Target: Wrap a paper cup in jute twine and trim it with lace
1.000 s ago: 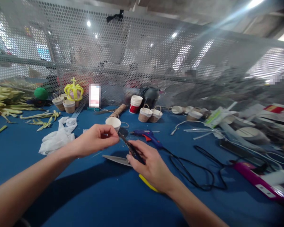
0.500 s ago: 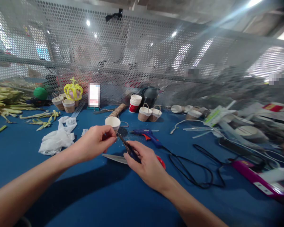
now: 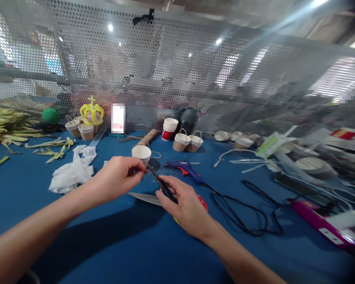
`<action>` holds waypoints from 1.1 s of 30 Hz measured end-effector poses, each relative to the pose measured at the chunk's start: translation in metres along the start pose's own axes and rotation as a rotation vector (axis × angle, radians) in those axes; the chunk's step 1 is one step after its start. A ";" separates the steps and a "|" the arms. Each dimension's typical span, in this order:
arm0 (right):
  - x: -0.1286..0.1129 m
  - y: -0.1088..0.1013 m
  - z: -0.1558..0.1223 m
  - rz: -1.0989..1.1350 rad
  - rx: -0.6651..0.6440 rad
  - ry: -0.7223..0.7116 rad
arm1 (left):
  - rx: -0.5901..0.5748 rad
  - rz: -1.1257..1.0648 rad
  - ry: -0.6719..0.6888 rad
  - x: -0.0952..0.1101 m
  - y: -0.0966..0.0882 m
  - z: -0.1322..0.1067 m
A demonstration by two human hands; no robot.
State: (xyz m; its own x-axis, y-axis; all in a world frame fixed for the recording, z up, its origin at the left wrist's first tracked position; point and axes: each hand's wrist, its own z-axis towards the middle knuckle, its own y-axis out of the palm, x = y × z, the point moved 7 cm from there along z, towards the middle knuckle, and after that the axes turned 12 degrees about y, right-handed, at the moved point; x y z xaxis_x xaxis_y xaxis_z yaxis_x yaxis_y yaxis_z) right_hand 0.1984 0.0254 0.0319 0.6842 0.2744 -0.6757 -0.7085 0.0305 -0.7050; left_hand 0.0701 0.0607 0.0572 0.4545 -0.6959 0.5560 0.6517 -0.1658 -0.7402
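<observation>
My left hand (image 3: 122,175) is closed in a pinch beside a white paper cup (image 3: 141,153). What its fingertips hold is too small to make out. My right hand (image 3: 187,205) grips a slim, dark-handled pointed tool (image 3: 167,190), perhaps pliers or small scissors. The tool's tip points up and left, close to my left fingertips. Under my right hand lie red-handled scissors (image 3: 144,198), one pointed blade showing to the left; the hand hides their middle. Behind the cup rests a roll of brown twine (image 3: 148,137).
A blue glue gun (image 3: 185,169) with a black cord lies right of the cup. Crumpled white cloth (image 3: 71,173) is at left. Twine-handled little buckets (image 3: 181,142) and stacked cups (image 3: 169,129) stand behind. A purple power strip (image 3: 316,223) lies at right, before a perforated metal screen (image 3: 180,59).
Both hands stay nearly in place; the view has shifted slightly. A small yellow edge now shows below my right hand.
</observation>
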 end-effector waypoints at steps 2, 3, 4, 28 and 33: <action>0.000 -0.001 0.000 -0.004 0.010 -0.005 | 0.020 0.033 0.021 0.003 -0.004 0.000; 0.000 -0.001 0.000 -0.005 0.012 -0.008 | 0.045 0.056 0.037 0.005 -0.006 0.001; -0.001 -0.001 0.000 -0.005 0.015 -0.010 | 0.069 0.079 0.051 0.007 -0.008 0.001; -0.005 -0.001 -0.003 -0.030 0.009 -0.051 | -0.081 -0.202 -0.031 0.000 0.000 0.001; -0.006 -0.003 -0.003 -0.054 0.048 -0.061 | -0.008 0.111 0.047 0.005 -0.005 0.001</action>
State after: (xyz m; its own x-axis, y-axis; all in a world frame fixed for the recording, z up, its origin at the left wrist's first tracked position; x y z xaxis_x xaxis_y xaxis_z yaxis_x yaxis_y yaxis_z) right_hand 0.1965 0.0204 0.0373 0.7109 0.3293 -0.6214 -0.6793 0.0926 -0.7280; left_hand 0.0701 0.0587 0.0641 0.4945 -0.7420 0.4527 0.5942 -0.0915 -0.7991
